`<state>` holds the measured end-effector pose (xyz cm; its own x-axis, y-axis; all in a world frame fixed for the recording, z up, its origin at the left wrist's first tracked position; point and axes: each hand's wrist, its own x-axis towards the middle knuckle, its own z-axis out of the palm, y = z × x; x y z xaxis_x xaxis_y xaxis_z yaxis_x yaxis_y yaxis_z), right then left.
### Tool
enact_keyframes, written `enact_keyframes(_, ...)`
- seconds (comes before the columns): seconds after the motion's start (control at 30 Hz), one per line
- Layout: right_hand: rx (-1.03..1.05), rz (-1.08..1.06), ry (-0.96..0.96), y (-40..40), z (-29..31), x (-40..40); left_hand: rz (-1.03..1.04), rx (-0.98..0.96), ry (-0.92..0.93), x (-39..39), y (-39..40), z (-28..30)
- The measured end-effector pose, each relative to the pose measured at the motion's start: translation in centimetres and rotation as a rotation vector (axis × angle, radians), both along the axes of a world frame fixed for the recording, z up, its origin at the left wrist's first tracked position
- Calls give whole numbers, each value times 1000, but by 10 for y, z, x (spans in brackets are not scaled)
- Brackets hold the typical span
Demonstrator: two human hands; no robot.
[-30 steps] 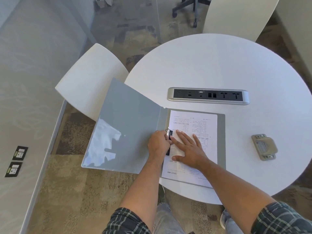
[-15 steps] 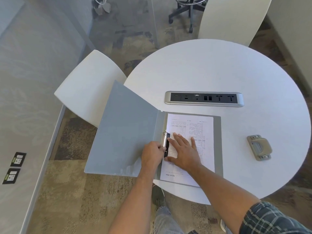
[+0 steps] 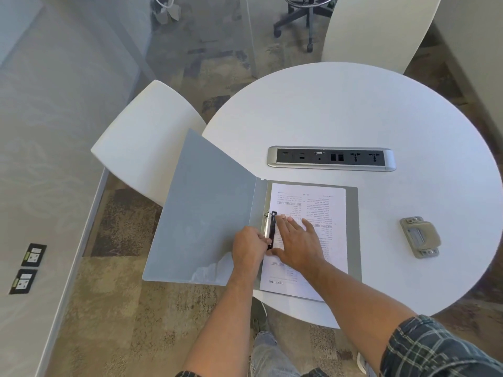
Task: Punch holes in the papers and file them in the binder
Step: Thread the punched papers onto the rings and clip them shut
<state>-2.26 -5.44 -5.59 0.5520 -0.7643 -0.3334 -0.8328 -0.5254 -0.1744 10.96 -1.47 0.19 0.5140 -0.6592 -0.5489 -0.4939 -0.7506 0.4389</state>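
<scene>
A grey binder lies open at the near left edge of the round white table, its front cover hanging out past the rim. Printed papers rest on its right half. My left hand is closed on the lower part of the black-and-metal ring clip at the spine. My right hand lies flat with fingers spread on the papers, right beside the clip. A grey hole punch sits alone on the table to the right, apart from both hands.
A silver power and socket strip is set into the table behind the binder. A white chair stands left of the table, another white chair behind it, and an office chair base farther back on the carpet.
My left hand has slid slightly down along the ring clip while my right hand stays pressed on the papers. The view has shifted; the binder and hole punch stay in place.
</scene>
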Motion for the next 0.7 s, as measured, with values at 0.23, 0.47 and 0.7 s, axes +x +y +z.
enact_keyframes(0.23,24,-7,34,-1,3,4,-5,12,-15,0,-1,2)
enact_keyframes(0.47,51,-15,76,-2,10,6,-8,19,-19,-4,-1,8)
enact_keyframes(0.7,87,-26,39,-2,7,1,-96,43,-67,-8,1,15)
